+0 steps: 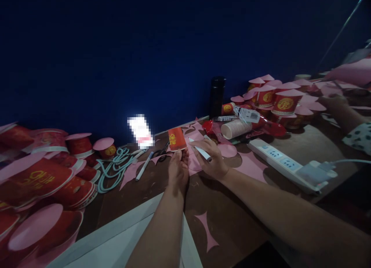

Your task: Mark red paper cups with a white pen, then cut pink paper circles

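My left hand [178, 168] is closed on the rim of a red paper cup [176, 139] that stands upside down on pink paper [193, 163] on the brown table [232, 221]. My right hand [209, 159] grips a white pen [200, 149], its tip close to the cup's right side. Black scissors [162, 152] and another white pen [144, 166] lie just left of the cup.
Red cups capped with pink paper discs are piled at the left [43, 175] and back right [278, 98]. A stack of cups [236, 128] lies on its side. A white power strip [285, 164], a teal cord [114, 167], a black bottle [216, 96] and another person's arm [350, 121] are nearby.
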Demonstrator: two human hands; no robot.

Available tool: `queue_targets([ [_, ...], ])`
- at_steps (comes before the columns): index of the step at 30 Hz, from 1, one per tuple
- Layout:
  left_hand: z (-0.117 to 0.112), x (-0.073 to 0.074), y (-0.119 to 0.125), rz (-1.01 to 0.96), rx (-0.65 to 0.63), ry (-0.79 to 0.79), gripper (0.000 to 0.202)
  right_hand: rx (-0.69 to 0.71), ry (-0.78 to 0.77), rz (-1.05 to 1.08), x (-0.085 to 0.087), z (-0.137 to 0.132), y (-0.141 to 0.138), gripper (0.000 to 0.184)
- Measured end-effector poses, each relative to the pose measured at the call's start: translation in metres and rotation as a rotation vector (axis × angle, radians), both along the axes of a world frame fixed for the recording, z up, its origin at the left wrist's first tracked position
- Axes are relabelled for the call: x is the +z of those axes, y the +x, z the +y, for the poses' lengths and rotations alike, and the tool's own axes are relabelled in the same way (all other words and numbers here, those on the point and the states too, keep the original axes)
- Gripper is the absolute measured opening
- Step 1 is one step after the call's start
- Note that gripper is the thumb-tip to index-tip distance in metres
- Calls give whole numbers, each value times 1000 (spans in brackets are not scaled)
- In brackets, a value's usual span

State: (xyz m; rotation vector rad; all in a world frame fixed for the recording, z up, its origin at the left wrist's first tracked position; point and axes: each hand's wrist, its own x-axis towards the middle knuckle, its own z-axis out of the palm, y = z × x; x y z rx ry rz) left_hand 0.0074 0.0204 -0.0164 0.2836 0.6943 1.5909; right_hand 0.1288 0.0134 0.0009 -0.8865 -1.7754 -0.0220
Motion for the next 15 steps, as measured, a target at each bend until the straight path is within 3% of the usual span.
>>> queue_targets([
  [7, 2, -6, 0, 231, 11, 46, 12, 11, 2, 13, -1, 0, -1, 29],
  [10, -2, -4, -2, 568, 42, 71, 17, 83, -88, 151, -6, 3, -3, 26],
  [13, -12, 5, -1, 1000, 152, 182, 11, 142, -296, 407, -10, 11, -4, 25],
  [15, -19, 9, 1, 1159, 221, 272, 11, 167, -401, 608, -10, 17, -3, 29],
])
